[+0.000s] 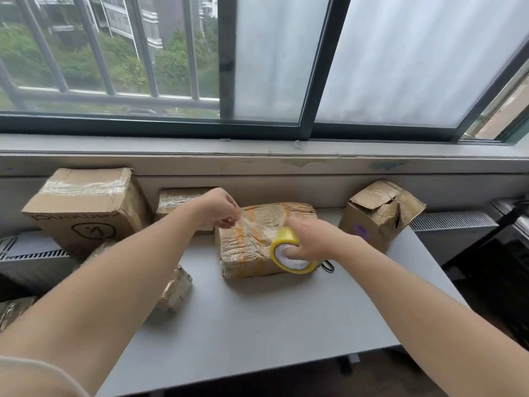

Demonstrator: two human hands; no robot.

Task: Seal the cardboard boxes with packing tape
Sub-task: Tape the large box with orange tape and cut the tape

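— Where is the box being sealed?

— The flat cardboard box lies on the grey table, about midway along its far half, wrapped in wrinkled clear tape with orange strips showing underneath. Take that box as the landmark.

— And the tape?

— The yellow tape roll stands on edge against the box's near right corner. The right hand grips it, fingers tucked into the white core. A stretch of clear tape runs from the roll across the box top to the far left corner, where the left hand is closed in a pinch on the tape's end.

— What sits around the box?

— Just behind its left end, against the wall, is a smaller taped box, partly hidden by the left wrist. Further left stands a large brown box with a tape band across its top and a printed logo on its front. Left of the landmark and nearer the camera, a small taped parcel peeks out from under the left forearm. To the right, well apart, a tall box stands tilted, its top flaps crumpled and not flat. A black loop — a band or cord, I cannot tell which — lies on the table just beside the box's near right corner.

— Beyond that?

— Behind everything, a window sill and a sliding window with bars outside.
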